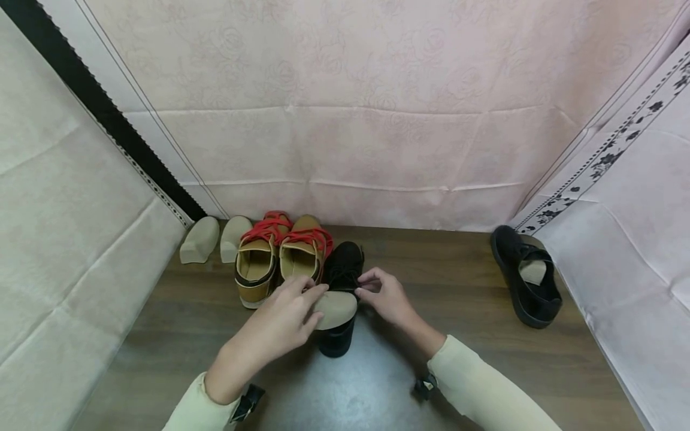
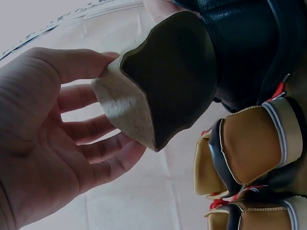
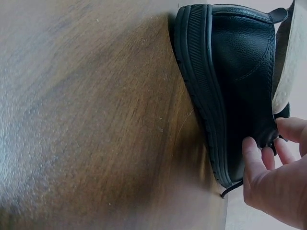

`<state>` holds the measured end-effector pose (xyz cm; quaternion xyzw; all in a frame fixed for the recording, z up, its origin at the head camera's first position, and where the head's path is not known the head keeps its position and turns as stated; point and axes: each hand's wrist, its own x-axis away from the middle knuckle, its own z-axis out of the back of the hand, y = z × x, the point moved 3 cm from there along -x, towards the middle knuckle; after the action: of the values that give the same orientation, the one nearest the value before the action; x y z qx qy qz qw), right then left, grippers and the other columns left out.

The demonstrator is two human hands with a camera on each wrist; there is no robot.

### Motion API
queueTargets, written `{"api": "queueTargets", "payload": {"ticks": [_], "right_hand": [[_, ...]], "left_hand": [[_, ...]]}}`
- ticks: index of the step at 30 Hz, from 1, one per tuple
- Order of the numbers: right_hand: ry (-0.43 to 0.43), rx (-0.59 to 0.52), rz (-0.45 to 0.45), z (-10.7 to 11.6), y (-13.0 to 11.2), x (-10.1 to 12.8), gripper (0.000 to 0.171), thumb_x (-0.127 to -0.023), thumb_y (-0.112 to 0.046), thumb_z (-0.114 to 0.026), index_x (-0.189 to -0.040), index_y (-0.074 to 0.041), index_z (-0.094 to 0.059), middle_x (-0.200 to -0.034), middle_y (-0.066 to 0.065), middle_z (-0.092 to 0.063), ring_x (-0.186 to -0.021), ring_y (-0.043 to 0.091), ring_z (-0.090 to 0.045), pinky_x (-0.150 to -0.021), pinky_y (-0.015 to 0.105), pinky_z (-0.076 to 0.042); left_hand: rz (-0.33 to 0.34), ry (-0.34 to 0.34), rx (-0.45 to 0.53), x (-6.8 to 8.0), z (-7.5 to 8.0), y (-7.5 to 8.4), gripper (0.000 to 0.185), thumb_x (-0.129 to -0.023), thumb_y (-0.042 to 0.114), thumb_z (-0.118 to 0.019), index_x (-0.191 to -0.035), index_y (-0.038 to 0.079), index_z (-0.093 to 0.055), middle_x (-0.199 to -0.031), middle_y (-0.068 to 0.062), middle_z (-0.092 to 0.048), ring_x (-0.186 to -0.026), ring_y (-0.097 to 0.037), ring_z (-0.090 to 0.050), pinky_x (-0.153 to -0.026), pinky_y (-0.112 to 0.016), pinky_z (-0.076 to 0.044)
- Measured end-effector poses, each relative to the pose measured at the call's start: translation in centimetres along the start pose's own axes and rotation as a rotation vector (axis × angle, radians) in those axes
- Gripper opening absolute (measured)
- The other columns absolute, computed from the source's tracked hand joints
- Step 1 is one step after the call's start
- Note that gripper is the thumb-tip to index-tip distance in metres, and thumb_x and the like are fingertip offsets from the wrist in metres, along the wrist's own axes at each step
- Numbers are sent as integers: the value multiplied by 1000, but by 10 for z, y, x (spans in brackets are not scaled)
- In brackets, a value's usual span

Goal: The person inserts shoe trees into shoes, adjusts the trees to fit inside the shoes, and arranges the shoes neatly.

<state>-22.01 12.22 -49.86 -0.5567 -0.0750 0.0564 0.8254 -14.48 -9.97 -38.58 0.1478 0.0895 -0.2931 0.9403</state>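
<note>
A black lace-up shoe [image 1: 345, 258] stands on the floor between both hands, its toe toward the back cloth. My left hand [image 1: 286, 312] holds a beige molded shoe insert [image 1: 336, 309] over the shoe's opening, thumb on one side and fingers on the other. Seen from the left wrist, the insert [image 2: 127, 108] shows a dark hollow side; its far end is hidden. My right hand [image 1: 385, 298] pinches the edge of the shoe's upper by the laces. In the right wrist view the shoe's side [image 3: 235, 81] and thick sole are visible.
Left of the shoe stand two tan shoes [image 1: 256, 294] with red laces, close beside it. Two more beige inserts [image 1: 199, 242] lie at the far left. Another black shoe [image 1: 507, 280], with an insert [image 1: 532, 272] inside, leans by the right cloth wall. Pale cloth encloses the wooden floor [image 1: 442, 263].
</note>
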Motion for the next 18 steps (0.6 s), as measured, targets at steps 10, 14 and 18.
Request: {"api": "queueTargets", "payload": {"ticks": [10,14,18], "right_hand": [[-3,8,16,0,-3,2,16,-95,-12,-75,-111,-13,-70,-118,7,-70,-113,27,-70,-92,43,-59],[1,3,15,0,-4,2,17,-95,-11,-75,-111,-13,-70,-119,7,-70,-114,29,-70,-92,42,-59],[3,0,19,0,-4,2,17,-95,-11,-75,-111,-12,-70,-119,8,-70,-115,30,-70,-92,42,-59]], "left_hand": [[-51,66,-63,-5,-8,10,41,-88,22,-83,-123,3,-73,-101,-7,-63,-90,-21,-57,-74,-35,-52],[-53,86,-89,-7,-13,14,41,-87,24,-84,-121,4,-74,-99,-7,-62,-87,-21,-55,-71,-34,-50],[-39,99,-75,-9,-17,16,42,-86,25,-85,-122,5,-74,-99,-8,-62,-86,-21,-55,-72,-34,-50]]}}
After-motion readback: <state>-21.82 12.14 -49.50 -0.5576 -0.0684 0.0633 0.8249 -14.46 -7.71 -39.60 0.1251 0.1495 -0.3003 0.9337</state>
